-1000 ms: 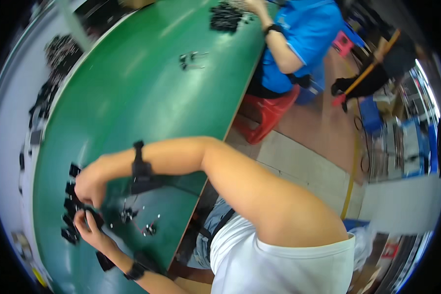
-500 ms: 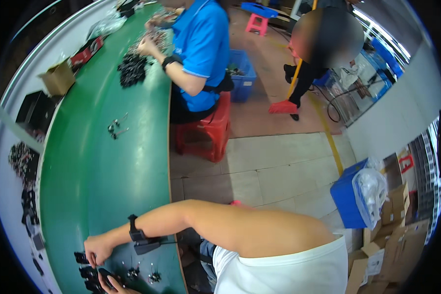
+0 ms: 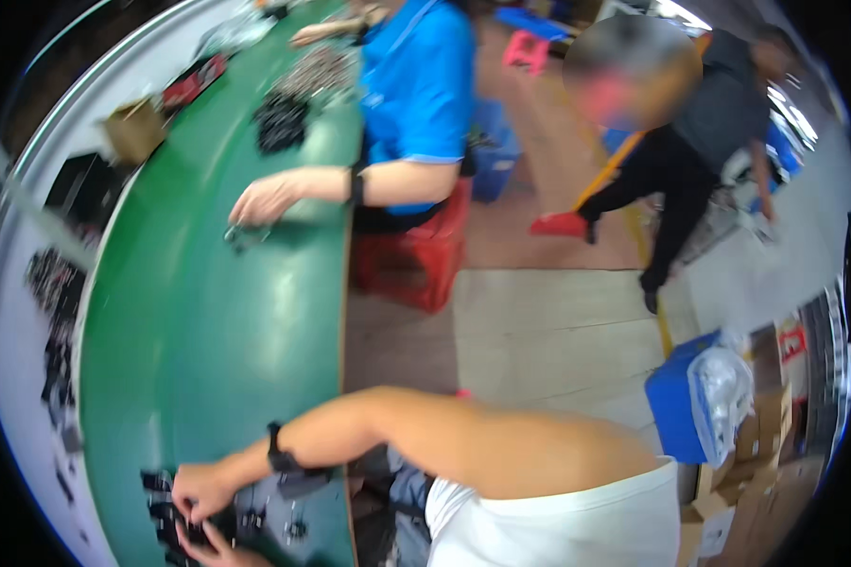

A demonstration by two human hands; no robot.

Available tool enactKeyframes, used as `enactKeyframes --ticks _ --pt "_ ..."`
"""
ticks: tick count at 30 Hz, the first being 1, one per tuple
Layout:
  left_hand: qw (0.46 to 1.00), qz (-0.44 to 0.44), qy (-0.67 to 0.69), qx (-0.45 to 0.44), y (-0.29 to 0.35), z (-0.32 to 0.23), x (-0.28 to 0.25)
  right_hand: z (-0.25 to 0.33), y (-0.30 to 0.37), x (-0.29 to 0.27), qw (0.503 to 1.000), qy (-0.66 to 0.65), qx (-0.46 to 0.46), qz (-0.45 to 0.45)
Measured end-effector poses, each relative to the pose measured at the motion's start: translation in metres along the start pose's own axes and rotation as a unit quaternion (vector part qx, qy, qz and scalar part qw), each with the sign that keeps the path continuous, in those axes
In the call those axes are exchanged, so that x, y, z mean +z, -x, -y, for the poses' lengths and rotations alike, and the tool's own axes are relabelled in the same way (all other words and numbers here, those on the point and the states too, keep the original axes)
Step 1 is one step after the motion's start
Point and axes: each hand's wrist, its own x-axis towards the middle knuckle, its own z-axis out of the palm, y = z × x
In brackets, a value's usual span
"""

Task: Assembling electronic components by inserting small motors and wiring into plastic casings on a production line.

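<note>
At the lower left, my right hand (image 3: 203,492) is bent over the green table with its fingers pinched together. What they pinch is too small and blurred to name. Just below it, at the picture's bottom edge, my left hand (image 3: 219,548) has its thumb and fingers around a small black part, mostly hidden between the two hands. Several black pieces (image 3: 159,480) lie in a row beside my hands. Small parts with thin wires (image 3: 296,529) rest on the table close to my right wrist, which wears a black band (image 3: 279,448).
A co-worker in a blue shirt (image 3: 416,85) sits on a red stool (image 3: 432,260), one hand (image 3: 272,197) over small parts. Piles of black parts (image 3: 282,123) lie farther along the green table (image 3: 208,331). Another person (image 3: 719,104) stands by a red broom (image 3: 560,225). Boxes (image 3: 761,472) stand at right.
The co-worker's arm has reached along the table toward the small parts. The standing person has moved right. My view has shifted a little; my hands stay close together.
</note>
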Motion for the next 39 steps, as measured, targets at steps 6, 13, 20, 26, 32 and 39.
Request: enactKeyframes --ticks 6,13,20,26,32,39 --pt "0.976 0.023 0.183 -0.119 -0.003 0.028 -0.032 0.038 0.006 -0.008 0.997 -0.056 0.059 -0.013" --pt "0.959 0.068 0.242 -0.133 -0.002 0.01 -0.021 0.055 0.01 -0.02 1.0 -0.021 0.003 0.017" --pt "0.959 0.107 0.221 -0.145 0.007 -0.005 -0.007 0.054 0.013 -0.03 0.999 0.026 -0.011 0.029" --pt "0.961 0.132 0.206 -0.132 0.007 0.005 -0.016 0.059 0.013 -0.026 0.997 0.043 0.04 -0.045" --pt "0.972 0.086 0.182 -0.124 0.014 -0.019 0.007 0.048 0.017 -0.03 0.996 0.068 0.044 -0.047" --pt "0.949 0.123 0.236 -0.168 0.004 0.005 0.008 0.042 0.009 -0.039 0.995 0.031 0.014 -0.09"
